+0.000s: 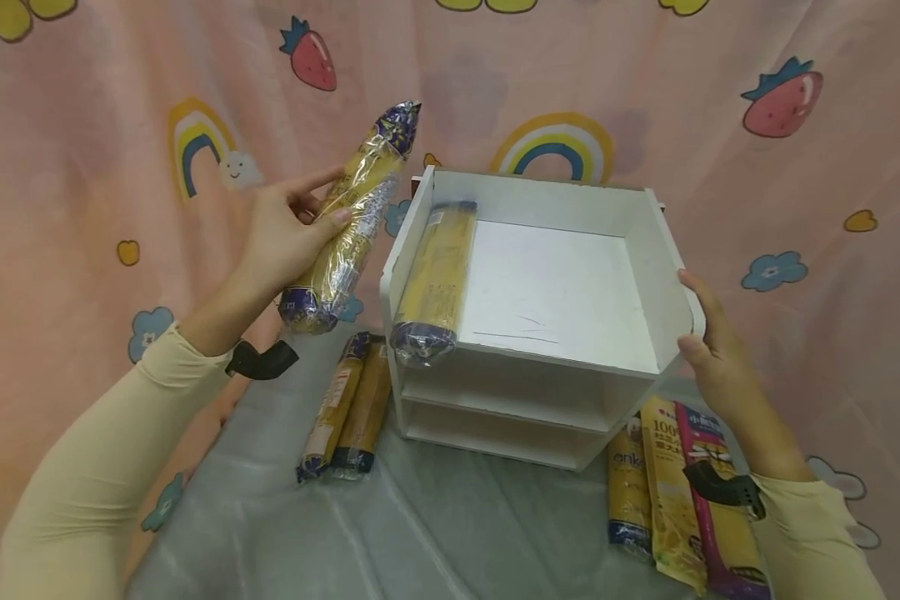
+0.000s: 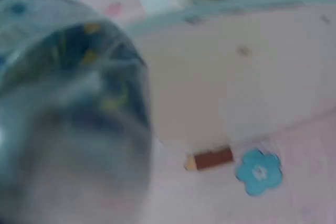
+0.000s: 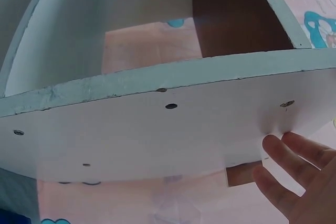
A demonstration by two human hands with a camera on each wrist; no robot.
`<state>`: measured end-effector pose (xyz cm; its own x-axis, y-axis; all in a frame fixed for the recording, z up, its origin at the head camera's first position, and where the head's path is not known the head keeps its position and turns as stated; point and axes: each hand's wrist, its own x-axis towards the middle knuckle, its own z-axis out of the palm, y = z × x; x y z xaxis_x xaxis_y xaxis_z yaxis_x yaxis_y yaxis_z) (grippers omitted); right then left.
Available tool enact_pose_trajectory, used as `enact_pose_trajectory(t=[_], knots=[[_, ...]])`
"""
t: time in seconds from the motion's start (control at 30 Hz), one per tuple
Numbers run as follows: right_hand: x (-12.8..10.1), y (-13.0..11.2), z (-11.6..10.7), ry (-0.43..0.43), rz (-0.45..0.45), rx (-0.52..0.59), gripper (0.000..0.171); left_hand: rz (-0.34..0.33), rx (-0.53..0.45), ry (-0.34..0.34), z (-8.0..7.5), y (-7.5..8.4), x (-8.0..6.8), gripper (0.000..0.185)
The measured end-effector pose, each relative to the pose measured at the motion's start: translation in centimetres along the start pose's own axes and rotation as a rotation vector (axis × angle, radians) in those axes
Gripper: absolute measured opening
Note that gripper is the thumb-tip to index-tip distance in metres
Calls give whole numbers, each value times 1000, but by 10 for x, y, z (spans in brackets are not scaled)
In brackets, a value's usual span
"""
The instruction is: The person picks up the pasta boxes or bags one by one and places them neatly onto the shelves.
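My left hand (image 1: pixel 285 237) is wrapped around a noodle pack (image 1: pixel 348 221) at 10 o'clock of the white shelf (image 1: pixel 562 292); my right hand (image 1: pixel 708 346), fingers straight, presses its 3 o'clock side.

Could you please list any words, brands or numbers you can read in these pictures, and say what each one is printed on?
"100": on the yellow packet lying right of the white shelf.
"onk": partial letters, rest hidden, on the blue-ended packet beside it.
Chinese print on the magenta packet: too small to read.
Print on the noodle pack in the left hand: blurred.
Both wrist views: none.
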<state>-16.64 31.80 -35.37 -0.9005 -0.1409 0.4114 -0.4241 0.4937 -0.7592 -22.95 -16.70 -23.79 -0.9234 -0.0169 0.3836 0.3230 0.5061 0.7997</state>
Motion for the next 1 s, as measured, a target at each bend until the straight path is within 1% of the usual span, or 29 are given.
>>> enact_pose_trajectory(t=[0.2,0.33,0.4,0.47,0.53,0.6,0.73,0.9,1.0], knots=[[0,-1,2,-11,30,-19,66,18,-52,-46,21,23,3,47],[-1,-1,3,-5,-2,-9,66,29,-133,-83,35,35,8,46],[0,-2,4,5,-31,13,66,14,-169,-104,42,40,10,46],[0,-1,4,10,-56,26,66,-17,-201,-126,48,45,13,45],[1,-1,4,15,-63,35,66,-41,-222,-142,56,49,15,45],[1,-1,2,12,-51,25,66,-60,-239,-159,64,53,16,45],[-1,1,0,10,-26,14,66,-84,-229,-203,80,58,16,45],[-2,1,-2,28,-29,26,66,-118,-175,-273,99,63,17,45],[-3,1,-3,27,-20,22,66,-149,-134,-308,109,64,17,46]])
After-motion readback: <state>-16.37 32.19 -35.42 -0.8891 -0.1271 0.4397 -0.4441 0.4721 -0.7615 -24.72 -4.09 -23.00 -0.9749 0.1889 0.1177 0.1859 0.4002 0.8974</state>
